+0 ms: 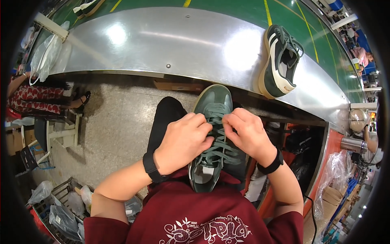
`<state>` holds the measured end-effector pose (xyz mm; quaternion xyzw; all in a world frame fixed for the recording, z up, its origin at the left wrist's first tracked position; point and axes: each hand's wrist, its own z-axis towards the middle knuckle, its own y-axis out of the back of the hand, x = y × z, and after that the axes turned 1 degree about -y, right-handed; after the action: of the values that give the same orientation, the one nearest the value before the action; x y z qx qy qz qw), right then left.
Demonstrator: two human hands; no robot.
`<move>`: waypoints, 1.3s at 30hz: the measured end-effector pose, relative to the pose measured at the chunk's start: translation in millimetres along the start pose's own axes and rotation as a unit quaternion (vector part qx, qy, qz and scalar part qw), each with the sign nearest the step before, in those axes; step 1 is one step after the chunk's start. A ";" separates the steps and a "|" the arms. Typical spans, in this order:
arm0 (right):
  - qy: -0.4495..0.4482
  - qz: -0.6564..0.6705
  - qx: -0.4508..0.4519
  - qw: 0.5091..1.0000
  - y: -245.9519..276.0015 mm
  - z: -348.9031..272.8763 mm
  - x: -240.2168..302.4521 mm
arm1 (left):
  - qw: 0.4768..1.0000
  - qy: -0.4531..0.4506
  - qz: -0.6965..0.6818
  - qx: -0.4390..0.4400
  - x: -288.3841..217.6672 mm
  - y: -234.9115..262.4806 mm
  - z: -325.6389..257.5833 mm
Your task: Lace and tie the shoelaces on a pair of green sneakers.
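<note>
A dark green sneaker (213,99) rests on my lap, toe pointing away from me and heel against my shirt. Green laces (219,147) criss-cross loosely over its tongue. On the left side of the lacing, my left hand (185,138) is closed, fingers curled at the lace edge. My right hand (248,132) pinches at the lacing on the opposite side, thumb and forefinger close together. Bits of lace run up to both hands, but the fingertips partly cover them. Dark bands circle both wrists.
A second sneaker (280,61), dark with white stripes, stands on the metal bench (142,46) to the right. Behind it runs a green conveyor belt (321,53) carrying another shoe (87,8). A crate of plastic bags (63,211) sits lower left. Another person (40,95) sits at left.
</note>
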<state>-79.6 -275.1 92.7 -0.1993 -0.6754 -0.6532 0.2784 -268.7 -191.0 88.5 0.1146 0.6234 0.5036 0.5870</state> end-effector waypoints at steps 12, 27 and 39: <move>-0.132 -0.077 -0.184 0.971 -45.7 -42.1 41.5 | 0.985 -0.112 0.109 -0.070 -0.2 4.4 -0.2; -0.176 0.037 -0.215 0.960 -43.7 -32.9 36.9 | 0.991 -0.047 0.119 0.028 0.2 -2.5 22.6; -0.107 -0.025 -0.236 0.965 -37.0 -29.3 37.8 | 0.994 0.030 0.099 -0.037 23.5 35.2 -5.9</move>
<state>-128.6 -310.2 88.0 -0.3112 -0.5325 -0.7758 0.1331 -296.2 -160.2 99.6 0.1389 0.6075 0.5853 0.5188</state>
